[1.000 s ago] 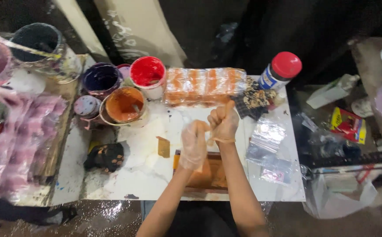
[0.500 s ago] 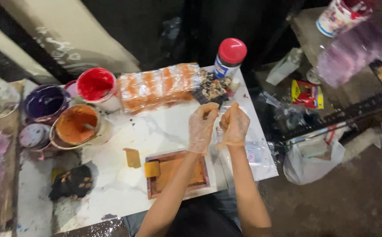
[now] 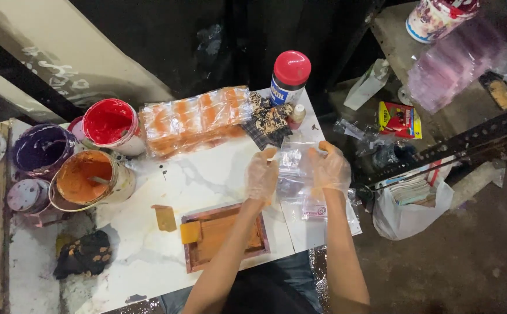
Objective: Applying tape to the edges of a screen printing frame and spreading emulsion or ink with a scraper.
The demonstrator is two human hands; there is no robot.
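our gloved left hand (image 3: pixel 261 174) and right hand (image 3: pixel 329 167) pinch clear plastic pouch (image 3: pixel 293 158) between them, above pouch stack (image 3: pixel 317 200) at worktop (image 3: pixel 148 256) right edge. risk, we judge: slippery film slides free, or brushes orange-inked screen frame (image 3: pixel 224 235).

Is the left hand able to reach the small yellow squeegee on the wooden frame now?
Probably yes. The squeegee lies uncovered on the frame's left edge, near the left hand. However, this hand and the right hand hold a clear plastic bag, so it must let go first.
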